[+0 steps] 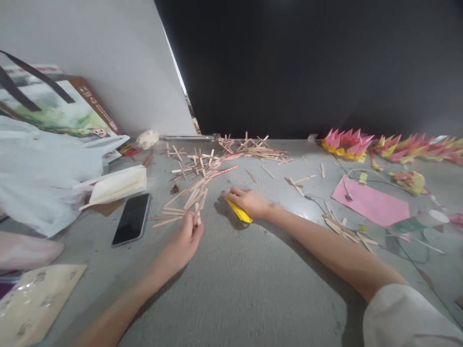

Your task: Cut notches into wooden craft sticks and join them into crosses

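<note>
wooden craft stick (197, 213) pinch-tight in the left hand (190, 231), yellow ridge-edged object (239, 212) snug in the right hand's (252, 202) grasp

My left hand (191, 225), with a stick (197, 212) in it, is left of my right hand (250, 202), which has a tool (239, 212) under it. The phone (130, 220) lies left of my left hand, the plastic bag (47, 168) further left. Past both hands, piled sticks (265, 151) sit before the panel (314, 67). To my right, a cable (349, 196) lies partly on a paper sheet (376, 205), with a paper crown (345, 153) behind it
</note>
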`<state>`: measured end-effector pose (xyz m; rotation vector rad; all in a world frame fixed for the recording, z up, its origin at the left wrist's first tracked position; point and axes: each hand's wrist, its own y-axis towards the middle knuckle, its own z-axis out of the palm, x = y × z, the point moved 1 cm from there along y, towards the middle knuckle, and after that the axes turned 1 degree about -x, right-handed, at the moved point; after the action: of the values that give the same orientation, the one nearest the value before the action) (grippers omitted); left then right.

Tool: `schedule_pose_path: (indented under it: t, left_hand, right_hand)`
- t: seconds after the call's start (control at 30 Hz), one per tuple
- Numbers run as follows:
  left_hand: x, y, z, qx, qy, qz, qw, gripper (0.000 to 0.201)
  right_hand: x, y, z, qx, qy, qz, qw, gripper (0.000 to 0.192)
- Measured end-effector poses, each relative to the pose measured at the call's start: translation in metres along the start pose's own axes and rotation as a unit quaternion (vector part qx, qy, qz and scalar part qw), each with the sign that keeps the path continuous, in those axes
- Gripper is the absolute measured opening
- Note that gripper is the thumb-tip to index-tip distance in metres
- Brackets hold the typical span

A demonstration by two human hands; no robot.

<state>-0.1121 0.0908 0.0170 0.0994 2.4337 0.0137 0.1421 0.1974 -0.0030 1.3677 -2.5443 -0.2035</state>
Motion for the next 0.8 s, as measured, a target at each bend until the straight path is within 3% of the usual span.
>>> schedule_pose_path:
  t: [0.1,0.2,0.3,0.37,0.43,0.6,0.7,0.8]
  left_hand:
    - [-0.003,0.000,0.003,0.012,-0.029,-0.007,0.999,0.020]
    - [-0.002,0.000,0.008,0.015,-0.072,-0.009,0.997,0.022]
    - [-0.003,0.002,0.015,0.030,-0.119,-0.018,0.992,0.025]
    - [-0.004,0.003,0.020,0.038,-0.149,-0.023,0.988,0.027]
    - [-0.004,0.004,0.024,0.040,-0.183,-0.027,0.982,0.030]
    - [-0.002,0.004,0.033,0.049,-0.214,-0.034,0.975,0.031]
    - [0.002,0.005,0.036,0.044,-0.208,-0.030,0.977,0.031]
    - [0.006,0.007,0.039,0.034,-0.215,-0.028,0.976,0.033]
  right_hand:
    - [0.001,-0.002,-0.021,-0.034,-0.058,0.063,0.996,0.064]
    - [-0.013,-0.019,-0.051,-0.083,-0.054,0.197,0.975,0.038]
    - [-0.041,-0.056,-0.076,-0.062,-0.065,0.300,0.950,0.025]
    - [-0.060,-0.086,-0.083,-0.027,-0.119,0.378,0.918,0.024]
    - [-0.072,-0.114,-0.080,0.010,-0.169,0.440,0.882,0.034]
    - [-0.072,-0.143,-0.049,0.021,-0.166,0.507,0.846,0.042]
    - [-0.068,-0.137,-0.039,0.006,-0.152,0.503,0.851,0.037]
    - [-0.065,-0.125,-0.043,-0.050,-0.053,0.482,0.873,0.025]
